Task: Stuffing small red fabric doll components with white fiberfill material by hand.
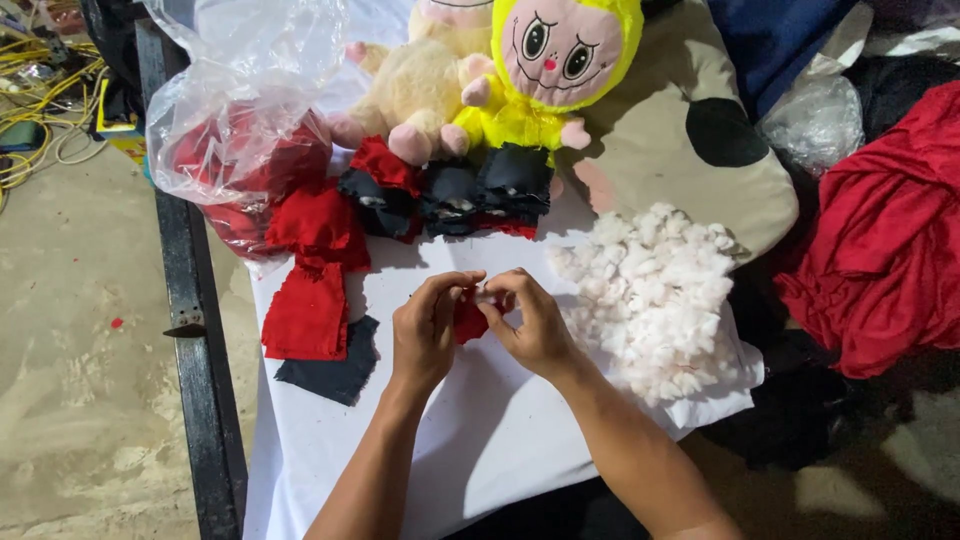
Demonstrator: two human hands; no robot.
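My left hand (pixel 428 325) and my right hand (pixel 535 322) meet over the white cloth-covered table (pixel 480 430). Together they pinch a small red fabric piece (pixel 468 320) between the fingers. A bit of white stuffing shows at my right fingertips. A heap of white stuffing (pixel 655 295) lies just right of my right hand. Flat red fabric pieces (pixel 310 300) and a black fabric piece (pixel 335 370) lie to the left of my left hand.
Small red and black sewn pieces (pixel 450 195) line the back, below a beige plush toy (pixel 420 90) and a yellow plush doll (pixel 555 70). A clear plastic bag with red fabric (pixel 235 130) sits back left. Red cloth (pixel 890 250) is piled right. Black table frame (pixel 195 330) borders left.
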